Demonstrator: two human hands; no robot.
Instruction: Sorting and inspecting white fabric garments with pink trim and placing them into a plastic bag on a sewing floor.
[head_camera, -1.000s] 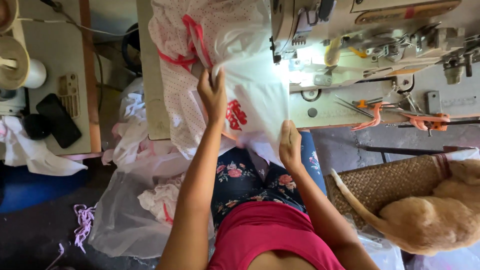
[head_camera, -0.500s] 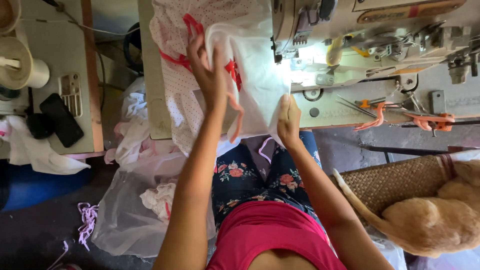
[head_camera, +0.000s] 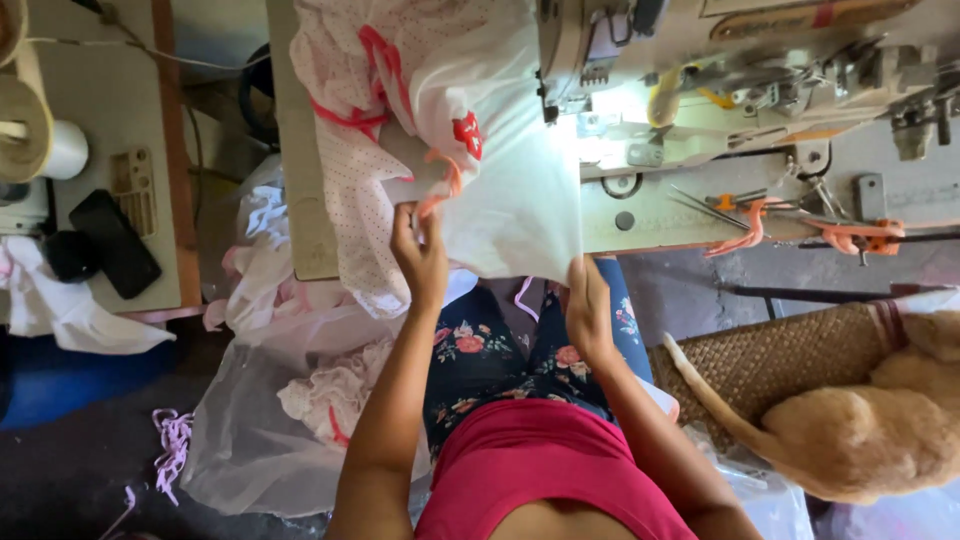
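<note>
- Low in the frame, the left hand (head_camera: 420, 250) pinches the edge of the white garment (head_camera: 510, 190) between closed fingers, beside a loose pink strap (head_camera: 440, 185).
- The right hand (head_camera: 588, 305) grips the garment's lower edge right of centre, fingers curled under the cloth.
- The garment drapes off the table edge (head_camera: 300, 200) at centre: plain white, with a small red print (head_camera: 467, 135) and pink-dotted fabric (head_camera: 350, 190) bunched at its left.
- Beyond it, upper right, the sewing machine (head_camera: 720, 90) shines a light onto the cloth.
</note>
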